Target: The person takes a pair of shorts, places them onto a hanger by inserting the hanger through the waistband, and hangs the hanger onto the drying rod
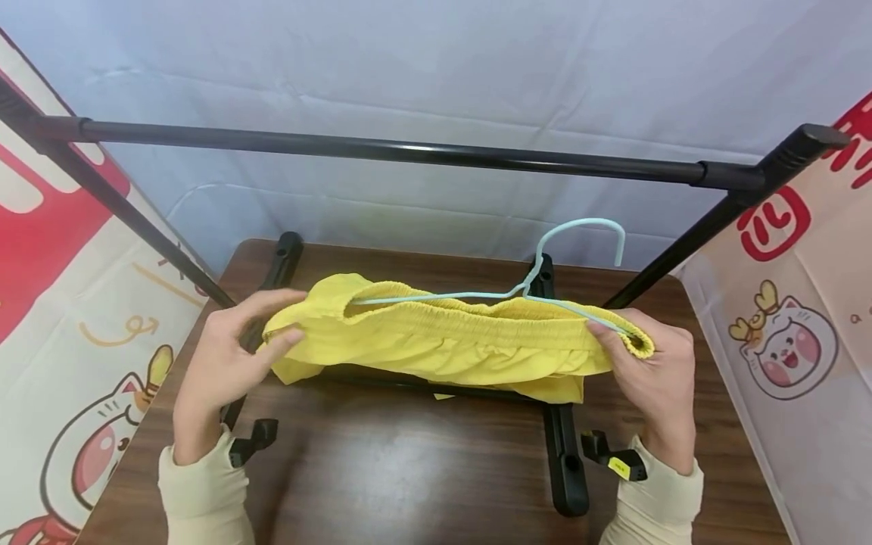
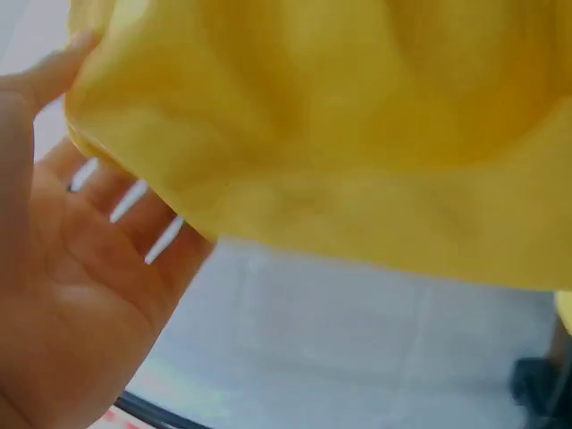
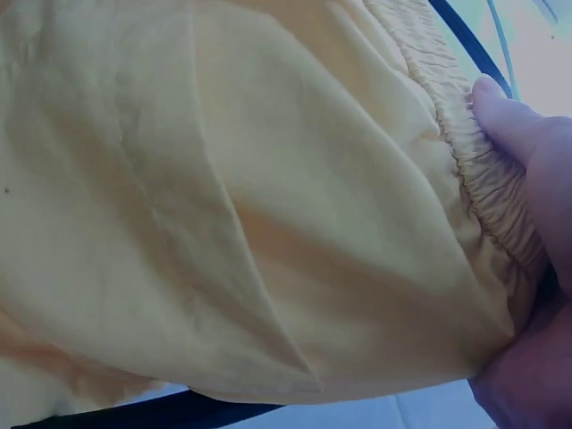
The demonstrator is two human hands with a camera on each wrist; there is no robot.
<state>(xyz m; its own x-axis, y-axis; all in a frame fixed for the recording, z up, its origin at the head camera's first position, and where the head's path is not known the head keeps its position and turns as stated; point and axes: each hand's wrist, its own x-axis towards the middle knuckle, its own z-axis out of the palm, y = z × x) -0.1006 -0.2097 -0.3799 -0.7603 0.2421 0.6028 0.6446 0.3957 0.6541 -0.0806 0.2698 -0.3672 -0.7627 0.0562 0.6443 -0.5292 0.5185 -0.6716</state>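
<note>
Yellow shorts [image 1: 436,333] with a gathered elastic waistband hang level between my two hands. A light-blue hanger [image 1: 579,223] lies inside the waistband, its hook standing up to the right of centre. My left hand [image 1: 225,356] holds the left end of the shorts, thumb in front; the left wrist view shows its other fingers reaching behind the cloth [image 2: 313,134], tips hidden. At the opposite end, my right hand [image 1: 657,363] grips the waistband corner beside the hanger's arm. Its thumb presses the gathered band [image 3: 483,179] in the right wrist view, the fingers mostly hidden behind.
A black rack stands on the brown wooden table [image 1: 409,469], its top rail [image 1: 409,147] crossing beyond the shorts. One rack foot [image 1: 565,462] extends toward me on the right. A pale cloth backdrop [image 1: 436,68] hangs behind, with printed cartoon panels [image 1: 790,348] at both sides.
</note>
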